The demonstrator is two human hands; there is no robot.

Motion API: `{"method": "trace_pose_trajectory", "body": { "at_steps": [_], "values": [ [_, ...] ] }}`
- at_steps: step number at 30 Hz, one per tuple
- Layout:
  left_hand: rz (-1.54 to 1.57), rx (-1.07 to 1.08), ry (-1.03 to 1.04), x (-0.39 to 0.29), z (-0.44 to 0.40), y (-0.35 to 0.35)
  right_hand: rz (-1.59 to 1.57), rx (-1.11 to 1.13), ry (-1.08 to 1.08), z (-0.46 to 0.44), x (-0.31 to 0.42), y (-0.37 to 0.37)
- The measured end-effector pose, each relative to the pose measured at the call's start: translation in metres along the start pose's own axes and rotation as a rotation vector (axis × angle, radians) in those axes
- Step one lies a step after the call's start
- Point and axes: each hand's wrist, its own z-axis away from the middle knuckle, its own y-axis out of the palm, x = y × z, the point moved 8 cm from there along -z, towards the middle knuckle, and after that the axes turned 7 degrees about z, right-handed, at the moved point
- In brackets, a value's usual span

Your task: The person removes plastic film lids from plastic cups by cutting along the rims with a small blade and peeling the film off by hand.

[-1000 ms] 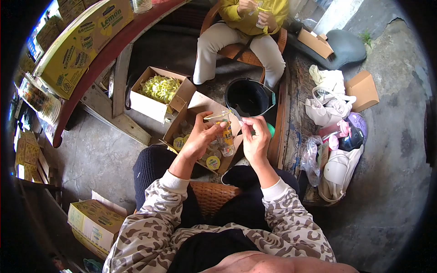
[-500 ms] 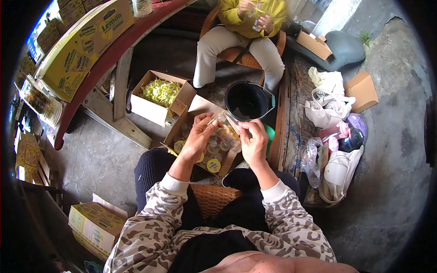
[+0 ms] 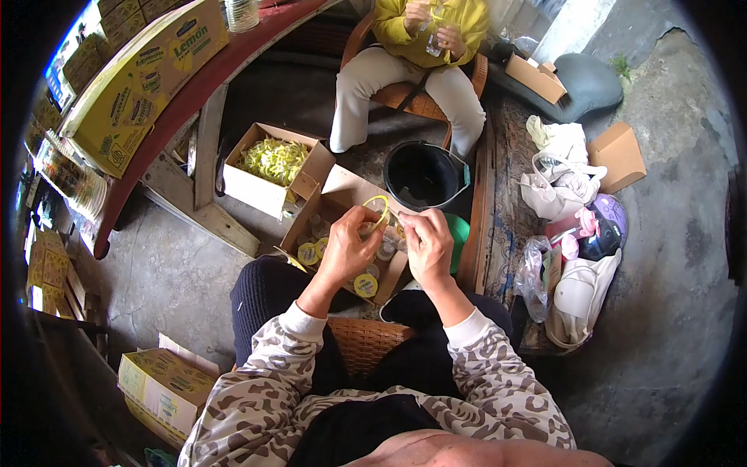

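Note:
My left hand (image 3: 350, 245) is closed on a thin yellow strip (image 3: 379, 198), which curves up in a loop above the fingers. Close by on the right, my right hand (image 3: 428, 243) pinches thumb and fingertips together; whatever is between them is too small to make out. Both hands are above an open cardboard box (image 3: 348, 183) on the floor. Inside it lie several clear plastic cups with yellow printed lids (image 3: 365, 286), partly hidden by my hands.
Behind is a box of loose yellow strips (image 3: 272, 159), and a black bucket (image 3: 424, 173) stands to its right. Opposite sits a person in a yellow top (image 3: 430, 47), holding a clear object. Bags (image 3: 576, 288) lie at right; lemon cartons (image 3: 148, 86) line the left table.
The yellow strip now stands up as a loop over my left hand. The clear plastic seen between my hands is no longer visible there. My right hand has moved slightly left and down.

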Motion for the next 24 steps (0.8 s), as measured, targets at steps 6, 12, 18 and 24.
{"method": "trace_pose_trajectory", "body": {
  "at_steps": [6, 12, 18, 24],
  "values": [
    [0.015, -0.056, -0.005, 0.012, 0.002, 0.000, -0.006, 0.026, -0.029, 0.003, 0.004, 0.007],
    [-0.068, -0.067, 0.022, 0.018, 0.004, -0.001, 0.057, -0.025, -0.034, 0.002, 0.000, 0.002],
    [-0.055, -0.071, 0.030, 0.011, 0.005, 0.002, 0.137, -0.014, -0.105, 0.005, 0.011, 0.008],
    [-0.062, -0.107, 0.068, 0.011, 0.009, 0.009, 0.184, 0.010, -0.118, 0.010, 0.013, 0.017]
  ]
}}
